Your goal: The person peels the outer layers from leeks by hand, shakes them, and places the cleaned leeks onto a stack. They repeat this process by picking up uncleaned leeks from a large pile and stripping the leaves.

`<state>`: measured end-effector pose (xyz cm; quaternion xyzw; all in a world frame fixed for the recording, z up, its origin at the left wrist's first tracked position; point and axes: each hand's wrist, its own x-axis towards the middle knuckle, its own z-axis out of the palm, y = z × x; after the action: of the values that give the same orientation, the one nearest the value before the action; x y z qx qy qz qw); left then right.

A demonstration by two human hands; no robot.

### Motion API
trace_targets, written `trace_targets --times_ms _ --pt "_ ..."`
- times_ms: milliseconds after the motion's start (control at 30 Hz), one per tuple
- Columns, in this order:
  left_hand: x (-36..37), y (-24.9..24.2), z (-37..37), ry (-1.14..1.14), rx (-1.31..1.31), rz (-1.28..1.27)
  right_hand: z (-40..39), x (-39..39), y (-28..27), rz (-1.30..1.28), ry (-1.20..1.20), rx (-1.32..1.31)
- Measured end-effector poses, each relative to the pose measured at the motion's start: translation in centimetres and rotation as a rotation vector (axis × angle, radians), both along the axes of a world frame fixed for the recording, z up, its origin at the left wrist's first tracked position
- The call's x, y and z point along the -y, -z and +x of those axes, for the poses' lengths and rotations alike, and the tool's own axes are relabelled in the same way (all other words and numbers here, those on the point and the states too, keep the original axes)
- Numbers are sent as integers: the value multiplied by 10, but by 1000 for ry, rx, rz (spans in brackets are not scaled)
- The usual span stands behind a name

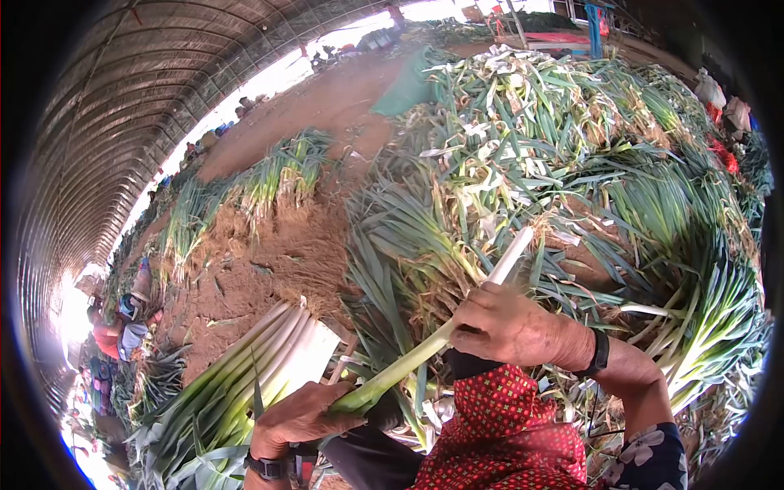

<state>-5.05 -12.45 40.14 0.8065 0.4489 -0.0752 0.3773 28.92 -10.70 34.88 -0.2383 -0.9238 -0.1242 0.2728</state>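
A long leek (384,380) lies slantwise across my lap, its white end up and to the right. My left hand (306,415) is wrapped round its green lower part. Higher up, my right hand (502,325) has its fingers curled round the pale shaft, slightly blurred by motion. The white tip shows beyond the right hand. Beside my left hand lies a bundle of cleaned leeks (269,351), white ends away from me, partly on a white sheet (317,353). Uncleaned leeks (408,237) with roots and dry leaves lie just ahead of my right hand.
A large heap of leaves and leeks (523,106) spreads ahead and to the right. More leek bunches (286,171) stand on the brown soil (269,253). A green net (408,82) lies farther off. Another person (114,335) is at the far left, under the arched roof (131,98).
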Motion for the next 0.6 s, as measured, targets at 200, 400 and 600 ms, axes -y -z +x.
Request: trace_targets --times_ms 200,400,600 --pt "1 8 -12 -75 132 19 21 14 17 97 -127 -292" --pt "1 3 -21 -100 77 -85 56 23 34 -746 -219 -1771" --pt "24 -6 -12 -93 -37 144 188 -44 102 127 1165 -434"
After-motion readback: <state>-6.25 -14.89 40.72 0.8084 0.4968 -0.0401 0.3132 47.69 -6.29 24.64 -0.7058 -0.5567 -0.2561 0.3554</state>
